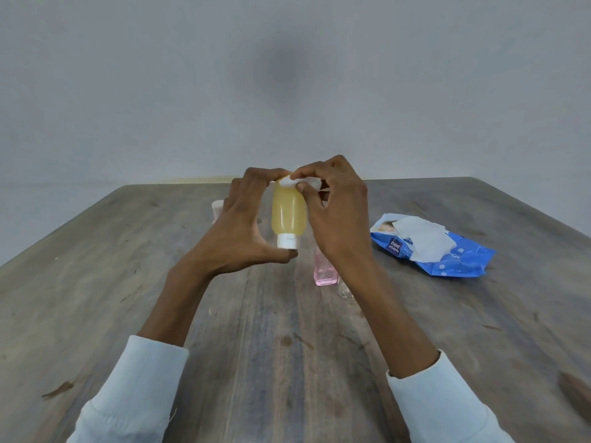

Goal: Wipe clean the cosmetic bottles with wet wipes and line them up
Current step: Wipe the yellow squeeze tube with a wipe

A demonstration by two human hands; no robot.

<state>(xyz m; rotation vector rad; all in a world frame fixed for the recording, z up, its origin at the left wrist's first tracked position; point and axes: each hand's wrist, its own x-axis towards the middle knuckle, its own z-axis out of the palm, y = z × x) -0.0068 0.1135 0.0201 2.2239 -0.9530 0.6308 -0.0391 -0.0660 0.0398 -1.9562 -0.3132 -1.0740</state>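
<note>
My left hand (pixel 238 225) holds a yellow bottle (pixel 288 215) upside down above the table, thumb under its white cap and fingers at its upper end. My right hand (pixel 335 212) pinches a small white wet wipe (pixel 308 181) against the bottle's upturned base. A pink square bottle (pixel 324 271) stands on the table below my right wrist, partly hidden. A clear bottle (pixel 347 290) shows just right of it. Another pale bottle (pixel 217 209) peeks out behind my left hand.
A blue wet wipes pack (pixel 447 254) lies on the wooden table (pixel 271 346) to the right, with a white wipe sticking out of its opening. A plain grey wall stands behind the table's far edge.
</note>
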